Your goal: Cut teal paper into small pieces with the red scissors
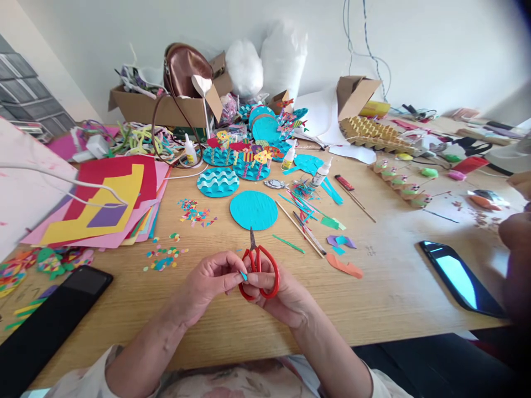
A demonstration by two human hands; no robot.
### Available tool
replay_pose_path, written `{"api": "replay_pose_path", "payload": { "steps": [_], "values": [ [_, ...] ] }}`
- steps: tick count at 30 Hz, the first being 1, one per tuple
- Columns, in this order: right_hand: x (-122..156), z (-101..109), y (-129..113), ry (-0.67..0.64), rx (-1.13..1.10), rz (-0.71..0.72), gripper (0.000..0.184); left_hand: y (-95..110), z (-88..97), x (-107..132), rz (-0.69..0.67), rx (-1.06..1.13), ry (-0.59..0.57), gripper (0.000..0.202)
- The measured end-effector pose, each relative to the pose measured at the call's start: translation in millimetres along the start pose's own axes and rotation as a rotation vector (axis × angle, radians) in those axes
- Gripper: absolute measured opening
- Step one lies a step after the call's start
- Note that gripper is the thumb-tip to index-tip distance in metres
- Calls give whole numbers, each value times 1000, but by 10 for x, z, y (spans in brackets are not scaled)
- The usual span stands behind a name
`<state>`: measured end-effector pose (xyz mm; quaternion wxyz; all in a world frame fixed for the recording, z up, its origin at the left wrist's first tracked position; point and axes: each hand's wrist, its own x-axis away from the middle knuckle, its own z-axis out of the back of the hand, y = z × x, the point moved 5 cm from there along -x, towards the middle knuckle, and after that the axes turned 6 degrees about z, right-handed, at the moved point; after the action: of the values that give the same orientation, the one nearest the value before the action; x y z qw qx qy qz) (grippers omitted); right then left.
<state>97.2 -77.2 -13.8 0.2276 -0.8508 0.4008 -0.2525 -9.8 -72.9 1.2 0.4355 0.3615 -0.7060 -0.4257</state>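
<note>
Both hands meet over the front of the table. In my right hand is a pair of scissors with red loop handles; their dark blades point away from me, the tips at the near rim of a round blue disc. A tiny piece of blue paper is pinched by my left hand, and my right fingertips touch it too. Beyond the disc lies another round base with wavy paper strips. Decorated bases with paper fish stand behind it.
Coloured sheets and paper confetti lie left, with a black phone nearer me. Glue bottles, sticks and paper scraps lie right of the disc. Another phone and a person's hand are at far right.
</note>
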Motion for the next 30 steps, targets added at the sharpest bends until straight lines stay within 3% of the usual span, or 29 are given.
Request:
{"api": "replay_pose_path", "payload": {
  "steps": [6,12,17,26,30],
  "values": [
    [7,11,50,-5,6,-14,27,28,-10,8,-14,-18,9,10],
    [69,67,-223,134,436,261,29,82,44,33,2,-150,111,9],
    [71,-46,-335,125,698,289,28,74,-1,-3,45,-181,79,9],
    [-16,-59,-294,197,776,321,26,11,-9,-10,37,-186,62,12],
    [-43,-40,-272,235,751,373,26,-19,0,-25,-59,-313,96,13]
  ]
}}
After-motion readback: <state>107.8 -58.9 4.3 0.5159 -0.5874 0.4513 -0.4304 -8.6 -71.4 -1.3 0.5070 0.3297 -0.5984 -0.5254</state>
